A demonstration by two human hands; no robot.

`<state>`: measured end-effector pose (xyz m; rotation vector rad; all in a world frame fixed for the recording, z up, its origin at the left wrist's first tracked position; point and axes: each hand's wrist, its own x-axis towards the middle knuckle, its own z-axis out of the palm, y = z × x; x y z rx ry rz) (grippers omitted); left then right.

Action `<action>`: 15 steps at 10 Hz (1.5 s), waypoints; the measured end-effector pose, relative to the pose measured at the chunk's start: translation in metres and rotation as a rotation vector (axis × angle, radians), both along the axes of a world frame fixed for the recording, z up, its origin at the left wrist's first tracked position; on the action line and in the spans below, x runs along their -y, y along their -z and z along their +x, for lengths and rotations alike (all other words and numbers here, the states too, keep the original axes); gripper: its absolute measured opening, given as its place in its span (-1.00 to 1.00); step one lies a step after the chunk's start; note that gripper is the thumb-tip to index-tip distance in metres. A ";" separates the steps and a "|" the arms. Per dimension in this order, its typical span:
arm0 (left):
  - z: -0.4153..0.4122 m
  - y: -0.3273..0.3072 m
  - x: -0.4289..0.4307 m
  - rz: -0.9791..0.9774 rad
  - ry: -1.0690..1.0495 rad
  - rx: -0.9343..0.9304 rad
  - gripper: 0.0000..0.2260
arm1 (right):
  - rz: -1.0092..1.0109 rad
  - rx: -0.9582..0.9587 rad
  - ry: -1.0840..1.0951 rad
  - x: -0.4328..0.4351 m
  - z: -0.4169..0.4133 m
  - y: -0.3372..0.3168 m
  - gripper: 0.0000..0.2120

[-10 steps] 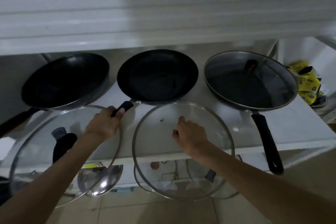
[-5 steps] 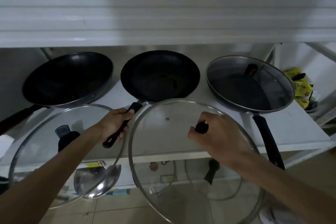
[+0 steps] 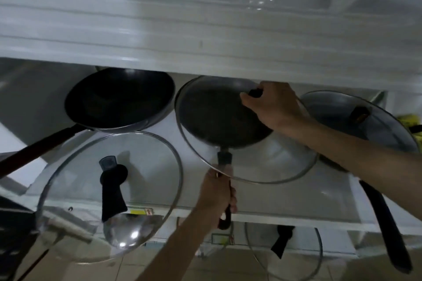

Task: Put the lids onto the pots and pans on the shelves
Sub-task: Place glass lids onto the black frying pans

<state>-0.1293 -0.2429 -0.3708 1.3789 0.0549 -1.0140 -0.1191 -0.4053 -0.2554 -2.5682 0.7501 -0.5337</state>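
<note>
Both hands (image 3: pixel 272 107) tilt lid (image 3: pixel 287 157) over pan (image 3: pixel 214 121).

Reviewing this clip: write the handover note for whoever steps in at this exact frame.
Left hand: gripping the middle pan's handle.
Right hand: holding a glass lid by its knob, tilted over the middle pan, not seated.
Done: right pan is lidded.
Left: seat this lid; put the spare lid leaning at the shelf front onto the left pan.
</note>
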 end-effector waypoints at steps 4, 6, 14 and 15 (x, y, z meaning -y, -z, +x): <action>0.003 0.016 -0.001 0.007 0.011 -0.045 -0.87 | -0.145 -0.181 0.058 0.100 0.145 0.111 -0.62; 0.011 0.007 0.001 -0.024 0.029 -0.098 -0.84 | -0.189 -0.181 0.097 0.057 0.143 0.092 -0.68; 0.230 -0.045 -0.251 1.113 0.013 1.300 -0.58 | 0.177 -0.602 -0.277 -0.285 0.132 0.081 -0.30; 0.250 -0.030 -0.250 1.288 0.111 1.140 -0.49 | 0.146 -0.599 -0.272 -0.287 0.142 0.085 -0.47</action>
